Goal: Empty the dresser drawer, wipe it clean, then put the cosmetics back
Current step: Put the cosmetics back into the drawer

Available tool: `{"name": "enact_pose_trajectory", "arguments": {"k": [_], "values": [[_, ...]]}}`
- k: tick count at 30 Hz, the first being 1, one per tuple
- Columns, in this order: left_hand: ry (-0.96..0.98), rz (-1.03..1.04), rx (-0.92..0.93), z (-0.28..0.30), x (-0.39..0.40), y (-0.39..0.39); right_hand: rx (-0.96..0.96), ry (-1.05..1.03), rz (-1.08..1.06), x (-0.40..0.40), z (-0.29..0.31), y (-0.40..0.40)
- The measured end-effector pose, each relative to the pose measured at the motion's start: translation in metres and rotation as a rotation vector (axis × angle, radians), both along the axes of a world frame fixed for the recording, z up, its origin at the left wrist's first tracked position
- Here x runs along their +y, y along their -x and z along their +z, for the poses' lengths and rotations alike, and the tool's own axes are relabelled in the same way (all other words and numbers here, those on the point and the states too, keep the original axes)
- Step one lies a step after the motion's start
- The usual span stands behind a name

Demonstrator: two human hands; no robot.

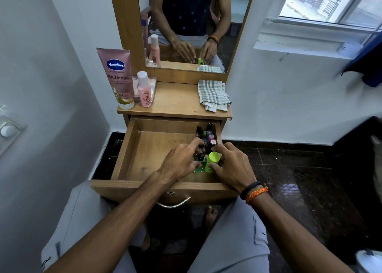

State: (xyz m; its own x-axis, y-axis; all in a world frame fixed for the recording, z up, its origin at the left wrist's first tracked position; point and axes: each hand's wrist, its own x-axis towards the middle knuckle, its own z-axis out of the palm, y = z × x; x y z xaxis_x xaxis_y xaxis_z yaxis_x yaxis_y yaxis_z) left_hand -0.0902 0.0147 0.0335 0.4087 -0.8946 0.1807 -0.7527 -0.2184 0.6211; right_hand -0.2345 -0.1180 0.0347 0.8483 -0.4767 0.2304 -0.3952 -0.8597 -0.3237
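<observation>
Looks like you're on the put-back step — both hands, left hand (182, 162) and right hand (233, 165), pinch the lime-green bottle (213, 161) among cosmetics in the drawer's (132, 148) right side — next, seat it upright.

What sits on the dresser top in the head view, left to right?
Vaseline tube → small pink bottle, standing in front of a clear box → bare wood → checked cloth, folded at the right end.
</observation>
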Motion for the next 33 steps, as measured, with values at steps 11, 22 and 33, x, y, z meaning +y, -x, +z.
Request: {"name": "enact_pose_trajectory", "arguments": {"k": [11, 22, 33], "values": [[0.155, 0.116, 0.068, 0.007, 0.014, -0.015, -0.275, 0.132, 0.009, 0.006, 0.011, -0.014], [0.296, 0.387, 0.143, 0.031, 0.03, -0.061, -0.395, -0.149, 0.072, 0.023, 0.05, -0.091], [0.316, 0.644, 0.129, 0.049, 0.053, -0.105, -0.332, -0.317, 0.032, 0.05, 0.083, -0.196]]}}
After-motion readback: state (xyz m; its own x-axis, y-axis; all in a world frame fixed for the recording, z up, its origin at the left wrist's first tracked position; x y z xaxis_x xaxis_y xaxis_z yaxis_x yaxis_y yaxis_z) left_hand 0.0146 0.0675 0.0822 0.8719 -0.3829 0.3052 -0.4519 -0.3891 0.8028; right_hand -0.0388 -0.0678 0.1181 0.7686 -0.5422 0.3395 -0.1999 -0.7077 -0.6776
